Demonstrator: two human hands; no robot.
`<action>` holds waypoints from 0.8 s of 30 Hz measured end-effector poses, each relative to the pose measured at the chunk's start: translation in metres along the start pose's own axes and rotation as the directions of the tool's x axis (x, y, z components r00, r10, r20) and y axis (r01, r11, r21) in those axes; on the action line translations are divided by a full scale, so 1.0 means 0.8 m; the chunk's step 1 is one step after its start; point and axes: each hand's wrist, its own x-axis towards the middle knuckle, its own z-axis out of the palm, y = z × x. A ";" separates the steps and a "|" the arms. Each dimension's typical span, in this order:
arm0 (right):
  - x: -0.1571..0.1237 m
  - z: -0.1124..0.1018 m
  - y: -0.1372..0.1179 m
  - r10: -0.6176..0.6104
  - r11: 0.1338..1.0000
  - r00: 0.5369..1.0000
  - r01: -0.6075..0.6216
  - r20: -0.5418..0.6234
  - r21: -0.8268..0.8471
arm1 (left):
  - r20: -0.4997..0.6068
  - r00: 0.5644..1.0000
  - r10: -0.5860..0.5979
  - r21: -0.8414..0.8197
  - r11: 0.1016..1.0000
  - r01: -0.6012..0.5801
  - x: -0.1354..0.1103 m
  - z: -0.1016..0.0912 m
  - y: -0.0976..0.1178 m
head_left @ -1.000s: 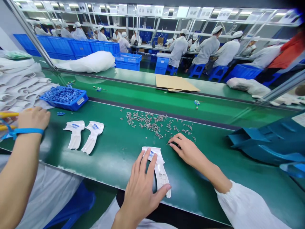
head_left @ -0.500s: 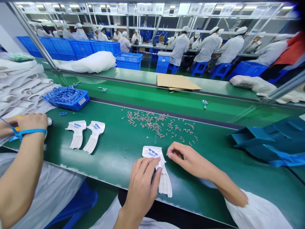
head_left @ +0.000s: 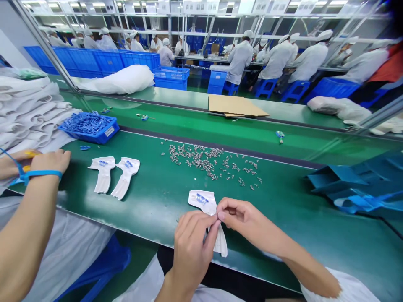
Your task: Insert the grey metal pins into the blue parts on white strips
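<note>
A white plastic shell half (head_left: 201, 199) with blue pieces at its wide end lies on the green work surface in front of me. Above its middle, my left hand (head_left: 193, 243) and my right hand (head_left: 241, 214) meet at the fingertips, both pinched. Whatever sits between the fingertips is too small to make out. The hands cover the shell's middle part; its lower end (head_left: 221, 245) shows below them. Beyond my hands lies a scattered pile of small metal parts (head_left: 201, 159). Two similar white shell halves (head_left: 103, 174) rest further left.
A blue bin of blue plastic pieces (head_left: 108, 132) stands at back left. A co-worker's hand (head_left: 52, 163) with a blue wristband is at the left edge. White sleeves of material (head_left: 28, 109) are stacked behind. The green belt (head_left: 189, 121) carries small wired parts. A teal bag-like item (head_left: 371, 180) sits right.
My right hand has moved left and down to meet my left fingertips over the shell half. My left fingers have closed to a pinch. The co-worker's hand has shifted slightly.
</note>
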 end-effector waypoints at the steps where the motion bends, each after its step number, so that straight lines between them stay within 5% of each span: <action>1: -0.003 0.000 -0.001 0.003 0.999 1.000 -0.003 0.004 -0.035 | 0.017 1.000 0.003 -0.005 1.000 -0.003 -0.001 -0.001 0.000; 5: -0.016 -0.004 -0.005 0.020 0.937 1.000 -0.011 0.022 -0.350 | 0.200 0.980 -0.022 0.067 0.998 0.009 -0.009 -0.011 -0.005; 11: -0.017 -0.002 -0.002 0.096 0.799 0.995 -0.062 0.024 -0.598 | 0.487 0.870 -0.075 0.267 0.961 -0.067 -0.019 -0.018 -0.018; 19: -0.011 0.002 0.002 0.083 0.753 0.997 -0.070 -0.011 -0.655 | 0.517 0.848 -0.114 0.281 0.959 -0.043 -0.019 -0.015 -0.018; 24: -0.006 0.003 0.017 0.099 0.857 0.994 -0.112 -0.054 -0.502 | 0.521 0.843 -0.136 0.266 0.964 -0.009 -0.018 -0.015 -0.018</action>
